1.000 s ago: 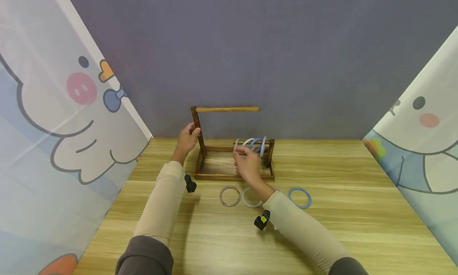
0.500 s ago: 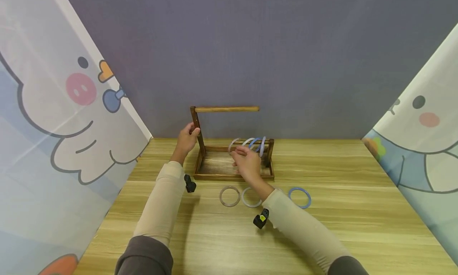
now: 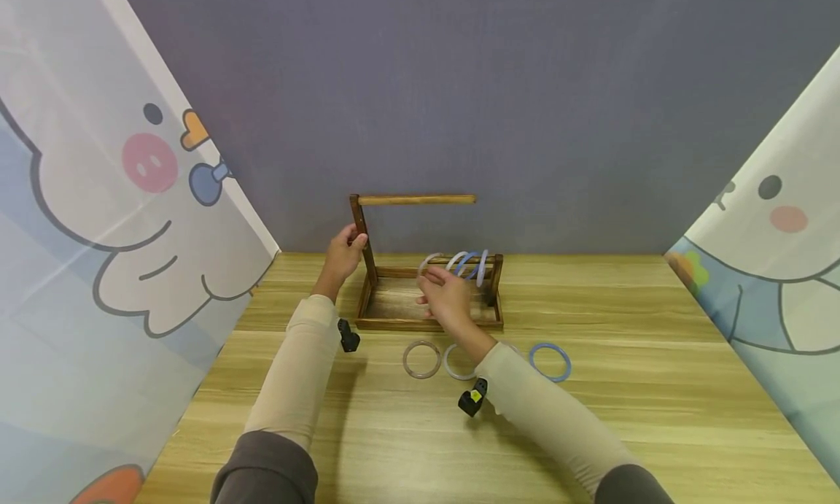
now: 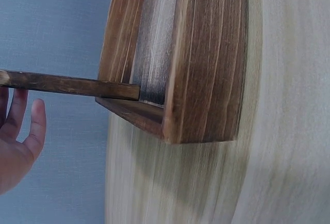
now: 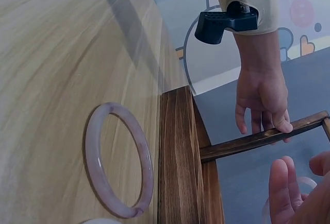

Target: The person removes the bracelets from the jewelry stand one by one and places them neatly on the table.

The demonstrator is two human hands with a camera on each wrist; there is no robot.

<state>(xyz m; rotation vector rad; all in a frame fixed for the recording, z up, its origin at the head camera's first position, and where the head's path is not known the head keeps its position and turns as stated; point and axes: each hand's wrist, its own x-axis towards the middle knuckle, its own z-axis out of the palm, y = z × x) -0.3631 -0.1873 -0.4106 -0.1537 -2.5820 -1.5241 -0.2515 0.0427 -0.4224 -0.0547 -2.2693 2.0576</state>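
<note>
My left hand (image 3: 344,256) grips the tall left post of a dark wooden two-tier rack (image 3: 429,325), thumb in front and fingers behind. My right hand (image 3: 448,297) is over the rack's tray, fingertips right at a pale bangle (image 3: 429,259) near the free left end of the short lower bar. In the right wrist view its fingers (image 5: 279,188) look fairly straight, with the thumb apart and the bangle faintly behind them. A white bangle, a blue bangle (image 3: 463,265) and a lavender bangle (image 3: 483,268) hang further right on that bar.
Several bangles lie before the rack: a greyish one (image 3: 422,376), a white one (image 3: 450,369), a blue one (image 3: 551,379) and a lavender one (image 5: 94,154), mostly hidden by my right wrist in the head view. The rack's upper bar (image 3: 420,200) holds no bangle. A grey wall stands behind.
The pale bangle has turned from edge-on to a slant and shifted slightly left. My right hand has moved a little left, its fingers spreading. My left hand has stayed on the post.
</note>
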